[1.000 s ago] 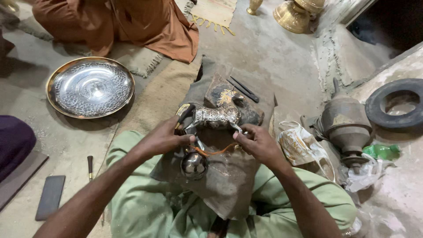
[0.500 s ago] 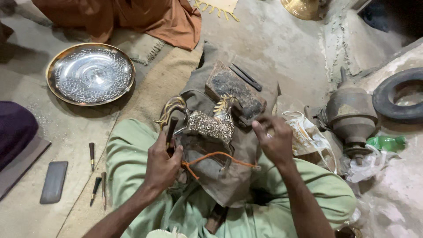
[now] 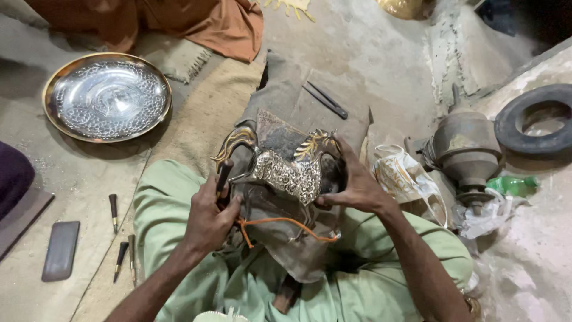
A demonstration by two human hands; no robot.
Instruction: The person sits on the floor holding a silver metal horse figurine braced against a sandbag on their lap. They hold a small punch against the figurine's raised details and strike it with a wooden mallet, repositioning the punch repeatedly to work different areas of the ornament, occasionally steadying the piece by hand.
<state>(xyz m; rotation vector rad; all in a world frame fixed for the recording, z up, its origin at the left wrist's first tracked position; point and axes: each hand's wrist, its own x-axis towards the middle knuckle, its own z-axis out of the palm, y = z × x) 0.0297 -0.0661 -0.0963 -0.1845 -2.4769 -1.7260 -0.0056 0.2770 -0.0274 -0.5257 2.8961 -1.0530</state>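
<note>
- The engraved metal horse figure (image 3: 289, 170) is held upright over the lap; half a second ago it lay lower and more tilted.
- The right hand (image 3: 351, 188) is closed around the front of the horse, near the head.
- The left hand (image 3: 208, 217) is closed on a dark-handled tool (image 3: 223, 176), now brought up beside the tail.
- An orange cord (image 3: 280, 223) hangs below, over the worn cloth (image 3: 286, 250).
- The engraved round tray (image 3: 107, 97) lies well apart on the floor.

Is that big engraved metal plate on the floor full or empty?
Empty. The round plate lies flat on the floor, its patterned, shiny surface showing all over, with nothing resting in it.
</note>
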